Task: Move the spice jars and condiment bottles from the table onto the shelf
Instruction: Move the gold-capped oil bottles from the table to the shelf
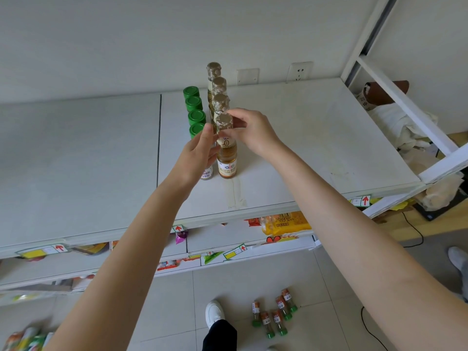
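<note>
On the white top shelf stand a row of several green-capped spice jars and, beside it on the right, a row of several tall condiment bottles with gold caps. The front bottle holds amber liquid and has a white label. My right hand pinches its neck just under the cap. My left hand touches the bottle's left side with straight fingers and covers most of the front spice jar.
Several more green-capped spice jars lie on the tiled floor below, next to my white shoe. Lower shelves hold snack packets. A white metal frame stands at the right; wall sockets sit behind the shelf.
</note>
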